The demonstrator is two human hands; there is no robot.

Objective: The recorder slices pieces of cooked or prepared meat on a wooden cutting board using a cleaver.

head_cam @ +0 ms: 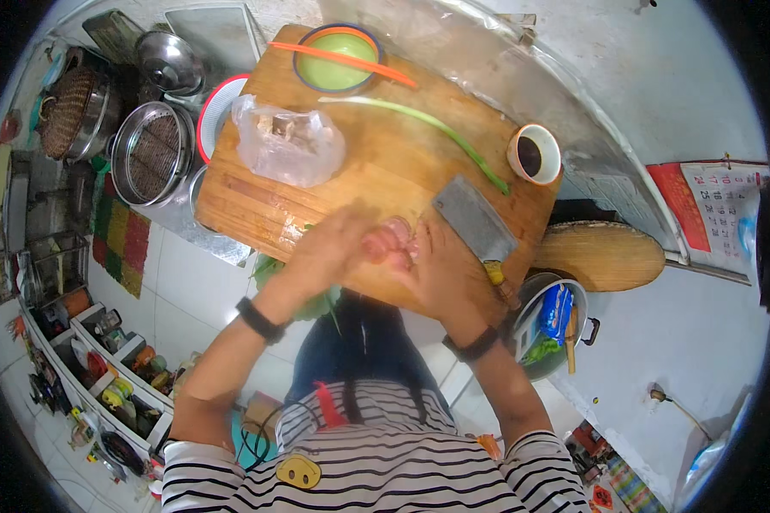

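Observation:
Pink pieces of raw meat (390,242) lie near the front of a wooden cutting board (385,173). My left hand (333,247) is at the left side of the meat, blurred, its fingertips close to it. On the other side my right hand (446,272) touches the meat with its fingers and thumb. Blur hides whether either hand grips a piece. Just right of my right hand lies a cleaver (476,217), blade flat on the board, its yellowish handle (494,272) toward me.
On the board are a plastic bag (289,147), a green bowl (333,67) with orange chopsticks (346,61) across it, a green onion (423,115) and a cup of dark liquid (534,154). A pot (581,320) stands right, steel steamers (151,154) left. Leafy greens (301,295) show below the board.

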